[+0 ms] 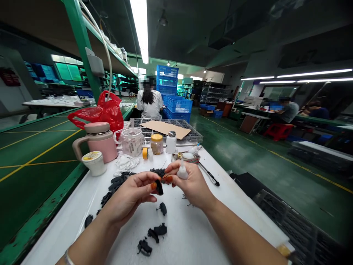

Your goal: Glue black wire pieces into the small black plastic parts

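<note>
Over the middle of the white table, my left hand (pixel 135 191) pinches a small curved black plastic part (pixel 159 187) between thumb and fingers. Close beside it, my right hand (pixel 190 182) has its thumb and forefinger pressed together near that part; whatever is in the fingertips is too small to name. A small white dropper bottle (pixel 182 172) with a narrow tip sits in the crook of my right hand. Below the hands lie several loose black parts (pixel 160 230) with thin prongs. A pile of similar black pieces (pixel 117 183) is left of my left hand.
At the table's back stand a pink mug (pixel 102 145), a white tub (pixel 94 163), a clear jar (pixel 132 141), a yellow-lidded jar (pixel 157 144) and a white bottle (pixel 171 142). A black knife (pixel 211 175) lies right. A person (pixel 149 99) sits ahead near blue crates (pixel 179 106).
</note>
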The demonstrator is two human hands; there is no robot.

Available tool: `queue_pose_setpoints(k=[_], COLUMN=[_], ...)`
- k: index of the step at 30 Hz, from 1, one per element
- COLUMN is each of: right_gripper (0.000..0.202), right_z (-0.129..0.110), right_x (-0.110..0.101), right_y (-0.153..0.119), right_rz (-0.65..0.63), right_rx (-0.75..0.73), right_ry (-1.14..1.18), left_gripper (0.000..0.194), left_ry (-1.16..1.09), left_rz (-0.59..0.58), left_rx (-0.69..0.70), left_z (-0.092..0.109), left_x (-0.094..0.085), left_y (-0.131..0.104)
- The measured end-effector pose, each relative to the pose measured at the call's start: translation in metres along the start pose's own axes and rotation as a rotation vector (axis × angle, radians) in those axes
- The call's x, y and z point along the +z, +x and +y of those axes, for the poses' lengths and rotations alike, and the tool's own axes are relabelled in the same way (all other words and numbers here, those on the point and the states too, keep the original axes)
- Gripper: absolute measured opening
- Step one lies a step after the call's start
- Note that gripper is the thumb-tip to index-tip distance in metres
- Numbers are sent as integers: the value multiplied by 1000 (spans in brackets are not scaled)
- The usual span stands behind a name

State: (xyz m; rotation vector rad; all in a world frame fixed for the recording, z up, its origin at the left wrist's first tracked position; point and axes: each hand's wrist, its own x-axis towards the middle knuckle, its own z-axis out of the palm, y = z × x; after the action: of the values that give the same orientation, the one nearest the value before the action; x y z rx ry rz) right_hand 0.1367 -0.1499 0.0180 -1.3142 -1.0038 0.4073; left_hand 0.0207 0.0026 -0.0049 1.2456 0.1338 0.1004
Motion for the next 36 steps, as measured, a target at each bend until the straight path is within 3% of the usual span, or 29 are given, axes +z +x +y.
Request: queue_pose_setpoints(k=[9, 15, 26, 36], right_gripper=[6, 9, 14, 18], right_z=[-6, -10, -11, 7], right_x=[-1, 0, 0, 1], right_y=[-6, -8, -11, -10], right_rz=[46, -17, -62, -109], right_rx=[-54, -125, -226, -423], right_ry=[-191, -333, -596, -801], left_gripper=[26, 19, 24, 33], left_ry=[-38, -45, -39, 85], left_rz=[-48, -69, -2, 103], left_rx=[47, 62, 71, 110], left_z=[1, 0, 0, -5], left_x=[0, 0, -2, 0], left_y=[-1, 0, 2, 5])
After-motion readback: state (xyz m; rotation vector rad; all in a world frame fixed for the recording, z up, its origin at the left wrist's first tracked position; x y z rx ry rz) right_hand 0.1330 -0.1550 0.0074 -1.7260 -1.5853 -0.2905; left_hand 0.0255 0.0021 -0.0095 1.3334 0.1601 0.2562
